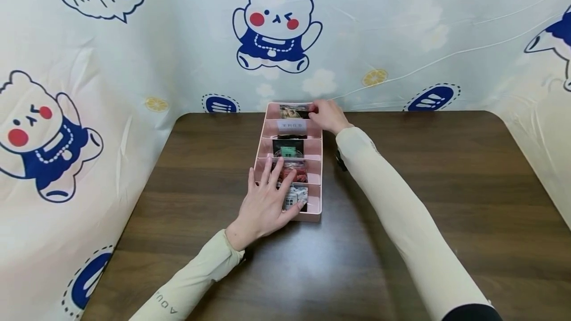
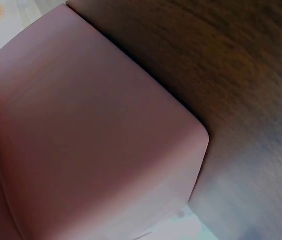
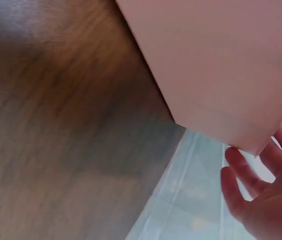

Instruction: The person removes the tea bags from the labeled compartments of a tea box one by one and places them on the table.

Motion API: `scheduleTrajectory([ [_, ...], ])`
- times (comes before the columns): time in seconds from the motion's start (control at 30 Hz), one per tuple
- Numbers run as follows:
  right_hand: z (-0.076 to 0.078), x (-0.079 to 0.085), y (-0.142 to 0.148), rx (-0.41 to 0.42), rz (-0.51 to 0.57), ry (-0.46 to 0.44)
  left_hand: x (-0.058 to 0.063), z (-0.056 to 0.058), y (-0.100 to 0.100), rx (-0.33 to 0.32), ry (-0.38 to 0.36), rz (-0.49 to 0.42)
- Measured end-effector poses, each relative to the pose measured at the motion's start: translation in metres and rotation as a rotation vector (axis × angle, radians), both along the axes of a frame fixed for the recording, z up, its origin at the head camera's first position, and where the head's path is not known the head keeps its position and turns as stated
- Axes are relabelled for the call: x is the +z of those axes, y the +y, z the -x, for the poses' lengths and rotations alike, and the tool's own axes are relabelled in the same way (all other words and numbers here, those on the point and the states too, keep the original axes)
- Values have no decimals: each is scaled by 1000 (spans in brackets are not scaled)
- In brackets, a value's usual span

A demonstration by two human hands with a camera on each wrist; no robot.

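Note:
A long pink divided box (image 1: 314, 197) stands on the table, with small packets in its compartments. My left hand (image 1: 263, 207) lies spread over the near end, fingers straight above a red packet (image 1: 300, 172) and a white-and-grey packet (image 1: 298, 194). At the far right corner, my right hand (image 1: 331, 115) reaches over the rim with bent fingers and pinches the dark edge of a clear-fronted packet (image 1: 292, 111); its fingertips are partly hidden. In the right wrist view, the fingers (image 3: 241, 172) curl by the box corner. Only the box's pink side (image 2: 95, 115) fills the left wrist view.
Middle compartments hold a black packet with a green label (image 1: 288, 151) and another packet behind a white label (image 1: 292, 126). The brown wooden table (image 1: 200, 162) extends on both sides. Beyond its back edge hangs a printed curtain (image 1: 357, 24), close behind the box.

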State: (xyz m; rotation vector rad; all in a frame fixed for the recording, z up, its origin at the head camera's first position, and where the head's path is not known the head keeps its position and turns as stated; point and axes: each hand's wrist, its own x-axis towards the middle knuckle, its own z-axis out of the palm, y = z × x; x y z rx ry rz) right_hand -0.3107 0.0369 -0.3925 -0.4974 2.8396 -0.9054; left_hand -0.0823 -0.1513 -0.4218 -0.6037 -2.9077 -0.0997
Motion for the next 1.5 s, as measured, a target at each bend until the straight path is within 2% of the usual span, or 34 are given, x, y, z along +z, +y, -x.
scheduleTrajectory([
  [0.17, 1, 5, -1, 2, -47, -47, 0, 0, 1, -5, 16, 4],
  [0.37, 0, 7, -3, -13, -53, -66, 0, 1, 2, -9, 27, 17],
  [1.0, -3, 4, -8, -52, -38, -69, -2, -1, 1, -6, 24, 12],
  [1.3, -4, 0, -3, -50, 40, -34, -1, 1, 0, 1, 14, 33],
  [1.5, -8, 1, 1, -72, 115, -48, 0, 1, 0, -4, 10, 17],
])
